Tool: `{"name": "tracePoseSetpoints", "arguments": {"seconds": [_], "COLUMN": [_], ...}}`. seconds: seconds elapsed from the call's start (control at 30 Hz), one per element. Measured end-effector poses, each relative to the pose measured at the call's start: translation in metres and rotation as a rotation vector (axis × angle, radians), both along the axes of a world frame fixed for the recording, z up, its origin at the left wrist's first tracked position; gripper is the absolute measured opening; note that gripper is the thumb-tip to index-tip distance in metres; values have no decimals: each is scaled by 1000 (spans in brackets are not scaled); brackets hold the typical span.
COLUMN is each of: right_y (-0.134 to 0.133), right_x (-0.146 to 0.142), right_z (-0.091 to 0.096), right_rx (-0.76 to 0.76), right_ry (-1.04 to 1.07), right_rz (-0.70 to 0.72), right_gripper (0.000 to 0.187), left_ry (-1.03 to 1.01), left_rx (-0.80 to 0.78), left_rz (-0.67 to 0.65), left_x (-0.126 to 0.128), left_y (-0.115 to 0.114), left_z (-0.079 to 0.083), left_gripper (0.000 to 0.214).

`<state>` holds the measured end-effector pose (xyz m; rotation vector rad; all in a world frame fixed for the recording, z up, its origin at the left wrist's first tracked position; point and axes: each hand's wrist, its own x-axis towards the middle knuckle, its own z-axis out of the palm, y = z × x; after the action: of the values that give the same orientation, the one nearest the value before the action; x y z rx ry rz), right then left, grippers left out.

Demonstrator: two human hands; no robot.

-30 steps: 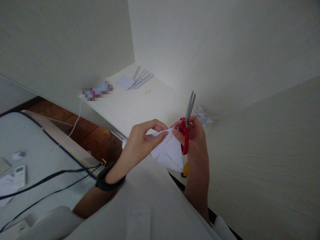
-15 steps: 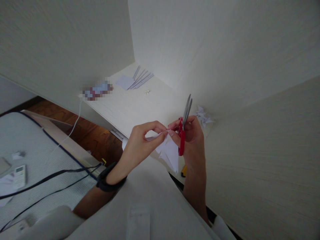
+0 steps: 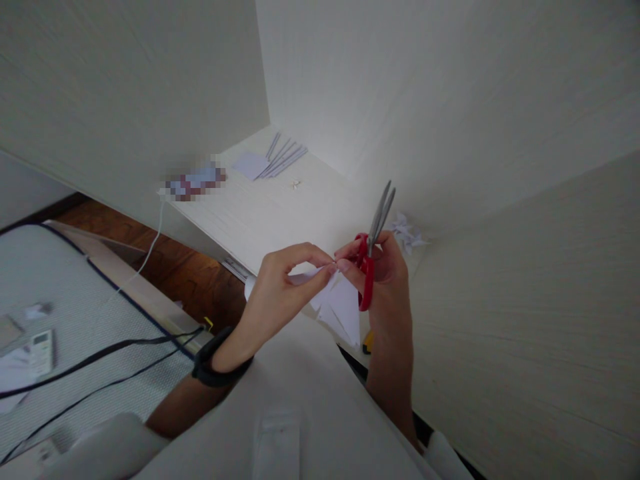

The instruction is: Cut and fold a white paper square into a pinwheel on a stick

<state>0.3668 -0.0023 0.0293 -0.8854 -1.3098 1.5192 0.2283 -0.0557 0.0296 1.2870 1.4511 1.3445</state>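
My left hand (image 3: 287,287) pinches the upper edge of a folded, cut piece of white paper (image 3: 341,308) between thumb and forefinger. Against it, tip to tip, the thumb and forefinger of my right hand (image 3: 389,273) pinch the same edge. A pair of scissors (image 3: 369,263) with red handles hangs on my right hand, its grey blades pointing up and slightly apart. The paper's lower part droops below my fingers, showing slits and a pointed corner. My fingertips hide the exact spot they grip.
On the white desk (image 3: 240,217) lie thin paper strips (image 3: 286,160), a paper sheet (image 3: 251,165) and a tiny white piece (image 3: 295,185). Paper scraps (image 3: 407,232) heap by the right wall. A blurred-out object (image 3: 196,183) sits at the left edge. A remote control (image 3: 41,352) rests on the bed.
The scissors have tilted a little to the right, and their blades look slightly wider apart. Both hands keep their pinch on the paper, with only small finger movement.
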Motion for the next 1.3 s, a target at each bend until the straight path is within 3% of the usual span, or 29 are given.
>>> {"name": "tracePoseSetpoints", "arguments": {"seconds": [0.33, 0.77, 1.3], "right_y": [2, 4, 4], "right_x": [3, 3, 3], "right_z": [0, -6, 0], "right_rx": [-66, -122, -81], "right_ry": [-41, -2, -43], "right_rz": [96, 105, 75], "right_gripper": [34, 35, 28], "left_ry": [108, 290, 219], "left_rx": [34, 101, 53], "left_rz": [2, -60, -49], "left_x": [-1, -8, -8], "left_y": [-1, -5, -3], "left_z": [1, 3, 4], "left_gripper": [11, 10, 13]}}
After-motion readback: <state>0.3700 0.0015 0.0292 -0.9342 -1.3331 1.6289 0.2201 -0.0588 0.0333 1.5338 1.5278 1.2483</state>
